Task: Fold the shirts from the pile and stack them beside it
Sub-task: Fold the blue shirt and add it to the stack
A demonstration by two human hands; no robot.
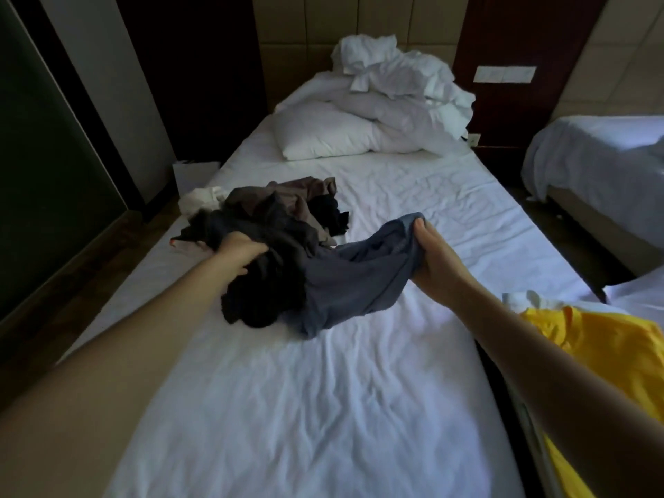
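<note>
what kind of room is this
Most likely a hotel twin room: the near bed and a second bed at right, both in white linen, plus a padded headboard behind the pillow.

Readable text: I can read none from my view.
Wall panel (505, 74): too small, its markings I cannot read.

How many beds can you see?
2. One bed lies straight ahead, under the pile of shirts; the other bed stands at the right edge. More could be outside the picture.

Head view, wide, facing forward and down, close over the bed (323, 407)
</note>
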